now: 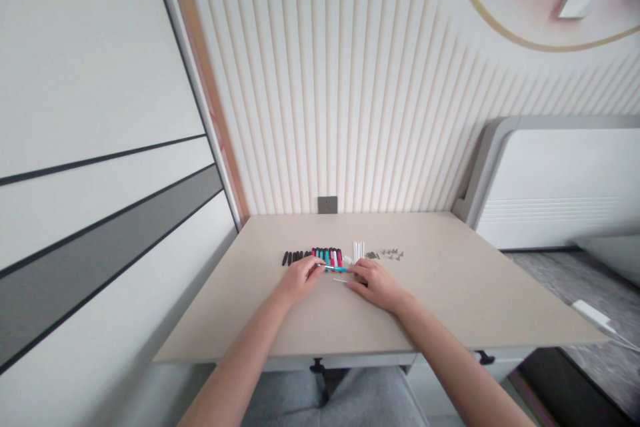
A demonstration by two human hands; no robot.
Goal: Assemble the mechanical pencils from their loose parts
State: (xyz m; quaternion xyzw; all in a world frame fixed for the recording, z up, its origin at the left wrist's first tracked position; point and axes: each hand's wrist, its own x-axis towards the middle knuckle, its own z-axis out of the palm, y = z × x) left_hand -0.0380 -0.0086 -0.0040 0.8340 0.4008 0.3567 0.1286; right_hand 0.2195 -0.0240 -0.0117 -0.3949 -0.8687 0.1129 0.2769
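A slim blue pen (340, 269) lies level between my two hands, just above the desk. My left hand (299, 280) pinches its paler left end. On the blue right end, the fingers of my right hand (376, 282) are closed. Below the pen, a thin white stick (340, 280) rests on the desk, its right end near my right thumb. Behind my hands is a row of coloured pen barrels (327, 254) in teal, pink and white. Black caps (295, 257) line up to the left of them. Several white refill-like sticks (359, 251) stand out behind my right hand.
Small dark pieces (373, 255) and small metallic clip-like parts (393, 253) lie to the right on the beige desk (450, 287). A fluted wall with a dark socket (327, 205) rises behind. A white cabinet (100, 227) borders the left, and a bed (560, 187) stands right.
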